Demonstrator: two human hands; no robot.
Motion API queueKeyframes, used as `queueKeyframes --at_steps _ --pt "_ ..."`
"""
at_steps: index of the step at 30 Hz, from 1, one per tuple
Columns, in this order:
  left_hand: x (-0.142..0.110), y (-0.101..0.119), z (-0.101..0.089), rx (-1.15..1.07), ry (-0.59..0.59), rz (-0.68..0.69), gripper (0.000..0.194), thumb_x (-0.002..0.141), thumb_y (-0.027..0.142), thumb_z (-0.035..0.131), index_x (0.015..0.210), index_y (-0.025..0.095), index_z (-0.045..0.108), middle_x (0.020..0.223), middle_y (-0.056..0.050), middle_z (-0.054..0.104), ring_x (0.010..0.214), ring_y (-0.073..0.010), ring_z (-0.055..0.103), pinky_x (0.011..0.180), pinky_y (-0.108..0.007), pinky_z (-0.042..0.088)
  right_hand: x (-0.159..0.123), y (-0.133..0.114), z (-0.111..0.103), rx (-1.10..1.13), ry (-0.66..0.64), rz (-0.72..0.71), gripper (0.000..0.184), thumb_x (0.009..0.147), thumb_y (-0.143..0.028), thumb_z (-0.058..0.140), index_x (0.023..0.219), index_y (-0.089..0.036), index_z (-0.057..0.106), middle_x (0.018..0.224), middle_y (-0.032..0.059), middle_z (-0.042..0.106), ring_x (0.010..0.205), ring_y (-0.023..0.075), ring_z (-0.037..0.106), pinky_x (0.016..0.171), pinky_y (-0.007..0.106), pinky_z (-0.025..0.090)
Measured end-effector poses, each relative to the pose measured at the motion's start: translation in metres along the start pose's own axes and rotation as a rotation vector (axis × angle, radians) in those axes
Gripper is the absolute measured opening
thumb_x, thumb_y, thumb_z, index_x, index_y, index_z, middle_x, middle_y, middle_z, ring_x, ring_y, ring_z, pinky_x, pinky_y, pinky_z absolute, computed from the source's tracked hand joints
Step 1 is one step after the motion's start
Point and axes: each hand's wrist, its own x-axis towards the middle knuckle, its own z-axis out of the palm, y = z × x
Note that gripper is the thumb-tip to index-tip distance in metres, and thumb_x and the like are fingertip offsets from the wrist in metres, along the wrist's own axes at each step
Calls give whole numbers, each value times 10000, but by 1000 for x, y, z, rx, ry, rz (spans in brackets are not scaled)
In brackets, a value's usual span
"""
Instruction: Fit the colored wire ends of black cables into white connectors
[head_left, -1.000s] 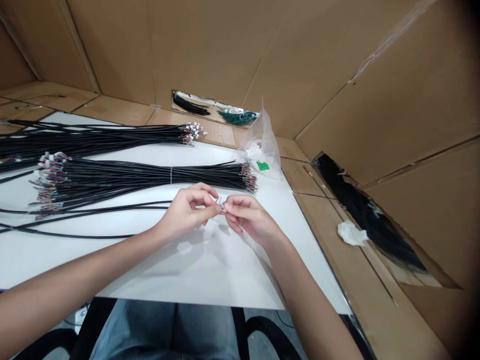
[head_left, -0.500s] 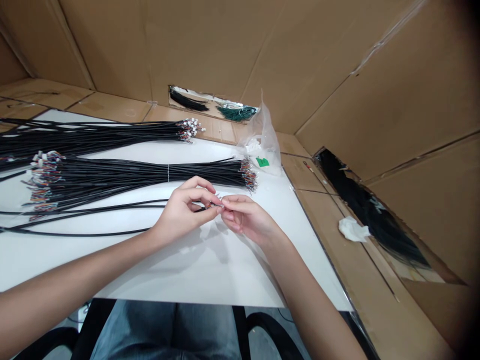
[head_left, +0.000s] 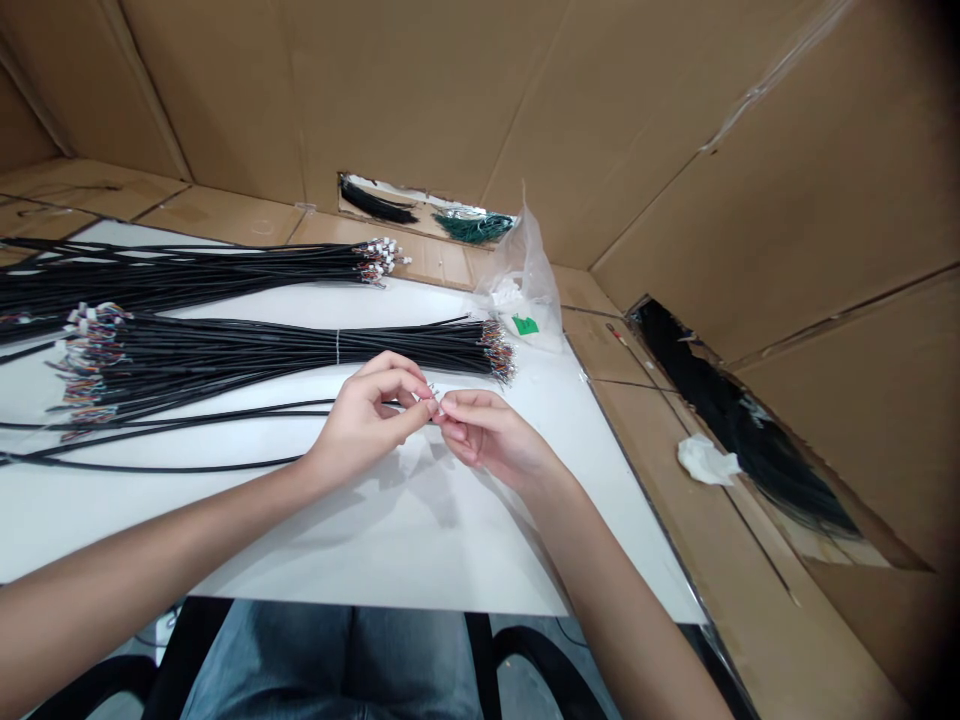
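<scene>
My left hand is closed in a pinch on the end of a black cable, close to its thin loose wires. Fingertip to fingertip with it, my right hand pinches a small white piece, seemingly a connector, mostly covered by the fingers. Whether a wire sits inside that piece I cannot tell. Just beyond my hands lies a tied bundle of black cables, with white connectors at its left end and bare coloured wire ends at its right.
Behind is a second bundle of black cables with white connectors. A clear plastic bag holding white pieces stands at the table's back right. Cardboard walls enclose the white table. Crumpled white plastic lies on the right ledge.
The left thumb and fingers have shifted slightly, now covering more of the wires. Both hands stay together in nearly the same place; the bundles and bag have not moved.
</scene>
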Motion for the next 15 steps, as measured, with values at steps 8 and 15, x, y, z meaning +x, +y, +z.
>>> queueKeyframes --at_steps 8,15 --pt "2 1 0 -48 -30 -65 140 782 244 645 728 120 683 951 -49 506 653 -73 565 461 -161 535 -1 -1 2 -24 15 -41 200 696 -290 734 643 -114 654 471 -62 444 342 41 406 339 184 255" --pt "2 0 -3 -107 -55 -7 39 713 148 674 746 134 691 964 -48 507 689 -94 576 560 -239 576 -1 -2 1 26 41 -38 238 710 -251 728 572 -132 575 494 -59 433 353 34 389 339 182 219"
